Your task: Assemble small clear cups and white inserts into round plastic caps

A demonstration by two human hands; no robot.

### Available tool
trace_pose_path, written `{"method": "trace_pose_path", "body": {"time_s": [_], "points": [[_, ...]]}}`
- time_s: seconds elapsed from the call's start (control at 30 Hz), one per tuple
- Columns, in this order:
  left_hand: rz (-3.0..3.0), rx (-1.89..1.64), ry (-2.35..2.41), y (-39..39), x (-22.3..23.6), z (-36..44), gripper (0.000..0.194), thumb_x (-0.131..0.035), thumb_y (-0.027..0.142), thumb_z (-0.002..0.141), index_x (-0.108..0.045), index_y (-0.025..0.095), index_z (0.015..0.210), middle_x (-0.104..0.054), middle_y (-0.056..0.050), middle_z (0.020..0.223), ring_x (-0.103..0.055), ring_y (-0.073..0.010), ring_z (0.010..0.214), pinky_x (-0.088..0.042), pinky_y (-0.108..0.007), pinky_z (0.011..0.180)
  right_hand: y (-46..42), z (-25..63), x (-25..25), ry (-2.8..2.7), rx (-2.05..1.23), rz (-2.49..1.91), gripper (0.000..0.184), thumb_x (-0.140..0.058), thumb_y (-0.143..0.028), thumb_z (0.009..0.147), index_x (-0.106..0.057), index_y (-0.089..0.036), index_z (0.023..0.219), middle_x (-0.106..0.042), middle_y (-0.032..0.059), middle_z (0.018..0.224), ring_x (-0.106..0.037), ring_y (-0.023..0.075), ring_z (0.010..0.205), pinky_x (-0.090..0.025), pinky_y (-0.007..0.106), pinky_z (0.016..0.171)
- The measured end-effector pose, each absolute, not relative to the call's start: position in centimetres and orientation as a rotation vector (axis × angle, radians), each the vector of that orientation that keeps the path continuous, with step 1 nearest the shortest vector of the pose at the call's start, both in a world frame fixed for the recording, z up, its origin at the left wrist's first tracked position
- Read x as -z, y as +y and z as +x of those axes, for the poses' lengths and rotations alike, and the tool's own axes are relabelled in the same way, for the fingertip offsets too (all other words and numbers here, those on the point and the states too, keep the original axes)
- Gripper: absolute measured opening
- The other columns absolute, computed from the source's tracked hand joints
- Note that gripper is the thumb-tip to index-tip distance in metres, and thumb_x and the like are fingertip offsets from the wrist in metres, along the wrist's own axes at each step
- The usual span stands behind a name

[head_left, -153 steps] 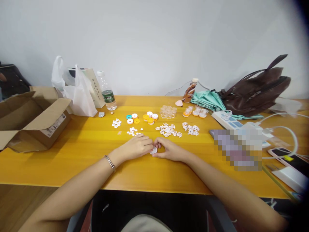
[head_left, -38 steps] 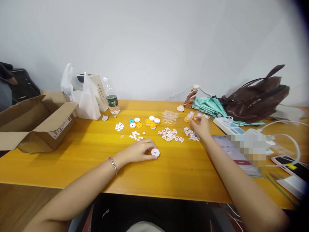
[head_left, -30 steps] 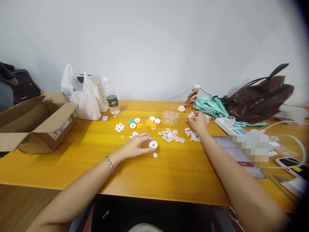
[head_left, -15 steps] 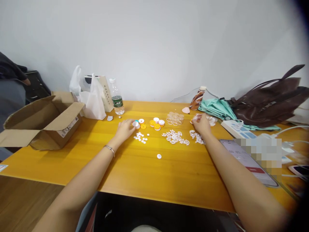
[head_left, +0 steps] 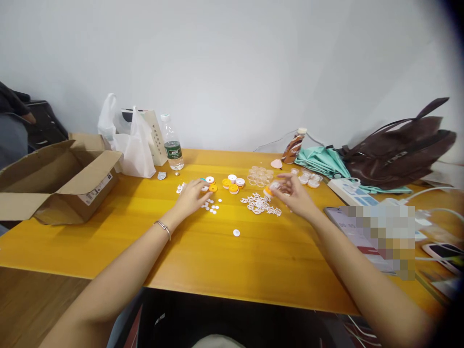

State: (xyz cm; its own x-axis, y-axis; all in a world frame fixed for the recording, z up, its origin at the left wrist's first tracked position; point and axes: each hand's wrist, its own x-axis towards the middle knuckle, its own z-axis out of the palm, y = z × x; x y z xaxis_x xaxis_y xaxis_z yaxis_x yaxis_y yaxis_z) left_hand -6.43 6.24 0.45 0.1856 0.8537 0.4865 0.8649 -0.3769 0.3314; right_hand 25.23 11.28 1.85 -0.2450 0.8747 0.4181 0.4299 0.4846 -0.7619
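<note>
My left hand (head_left: 190,197) rests low over the table, thumb and fingers apart, at the near left side of a small group of orange and white discs (head_left: 213,187). Small white round pieces (head_left: 213,208) lie just below its thumb. My right hand (head_left: 296,197) pinches a round piece with a clear top and orange base (head_left: 274,186) between thumb and fingers. Beneath that piece spreads a pile of white openwork cutouts (head_left: 258,204). Between the hands are stacked orange and white round pieces (head_left: 234,188) and several clear rings (head_left: 259,175).
An open cardboard box (head_left: 65,179) stands at the left, by a white plastic bag (head_left: 136,150) and a water bottle (head_left: 173,145). Clear-topped pieces (head_left: 311,180), a brown bottle (head_left: 294,147), a power strip (head_left: 353,193) and a phone (head_left: 357,232) are at the right.
My right hand has moved left from the clear pieces at the right, carrying one round piece. My left hand's fingers have spread, and small white cutouts now show behind it.
</note>
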Motion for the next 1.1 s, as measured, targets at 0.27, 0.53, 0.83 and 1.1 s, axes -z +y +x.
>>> {"method": "trace_pose_path", "body": {"time_s": [0.27,0.53,0.83,1.1], "points": [[-3.199,0.642,-1.223,1.5,-1.0,-1.0,0.037,-0.053,0.045,0.082,-0.056,0.020,0.109,-0.057,-0.006,0.102,-0.057,-0.0159,0.088,-0.045,-0.027,0.081,5.4,23.3,-0.7,-2.223,-0.885,-0.940,0.035,-0.057,-0.035,0.077,-0.045,-0.022,0.107,-0.054,0.0051,0.099,-0.053,0.0181,0.087,-0.045,0.035,0.083],[-3.268,0.621,-1.043,1.2,0.0,0.0,0.019,-0.044,0.023,0.089,-0.059,0.016,0.099,-0.058,-0.007,0.097,-0.055,-0.0145,0.090,-0.044,-0.024,0.084,5.1,23.3,-0.7,-2.258,-1.296,-0.900,0.027,-0.057,-0.034,0.074,-0.044,-0.021,0.093,-0.042,-0.0035,0.073,-0.041,0.0094,0.062,-0.039,0.024,0.061],[-3.183,0.579,-0.989,1.9,-0.1,-1.0,0.019,-0.042,0.021,0.090,-0.060,0.017,0.095,-0.059,-0.006,0.093,-0.056,-0.0130,0.085,-0.044,-0.023,0.079,4.5,22.7,-0.7,-2.392,-1.398,-0.876,0.028,-0.063,-0.032,0.071,-0.046,-0.019,0.089,-0.049,-0.0020,0.078,-0.046,0.0104,0.069,-0.039,0.024,0.064],[-2.486,0.508,-1.613,5.1,-2.3,-8.6,0.022,-0.042,0.026,0.088,-0.062,0.018,0.086,-0.060,-0.008,0.087,-0.056,-0.0182,0.080,-0.042,-0.027,0.069,4.6,22.7,-0.8,-2.363,-1.466,-0.897,0.029,-0.063,-0.034,0.072,-0.044,-0.019,0.087,-0.050,-0.0018,0.078,-0.047,0.0101,0.069,-0.039,0.024,0.064]]}}
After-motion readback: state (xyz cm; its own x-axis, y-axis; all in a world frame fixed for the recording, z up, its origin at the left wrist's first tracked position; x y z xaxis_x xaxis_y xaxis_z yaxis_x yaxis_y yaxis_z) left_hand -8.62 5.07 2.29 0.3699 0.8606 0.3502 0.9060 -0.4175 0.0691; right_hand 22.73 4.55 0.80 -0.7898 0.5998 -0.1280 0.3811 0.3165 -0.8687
